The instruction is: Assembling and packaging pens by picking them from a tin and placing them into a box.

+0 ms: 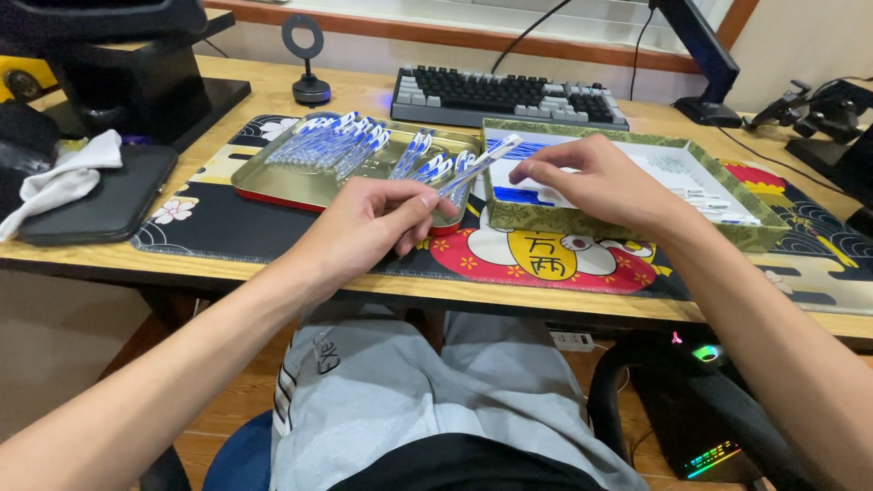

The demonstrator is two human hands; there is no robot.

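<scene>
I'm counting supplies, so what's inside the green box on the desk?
The green box holds white sheets, a blue patch and small pen parts. The right hand covers part of its inside.

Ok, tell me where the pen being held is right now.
In the head view, the pen sits at centre, pinched between the left hand and right hand, above the gap between the metal tray and the green box.

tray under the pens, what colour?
Gold inside with a red outer rim: the tray holding the pens. Head view shows it best.
</scene>
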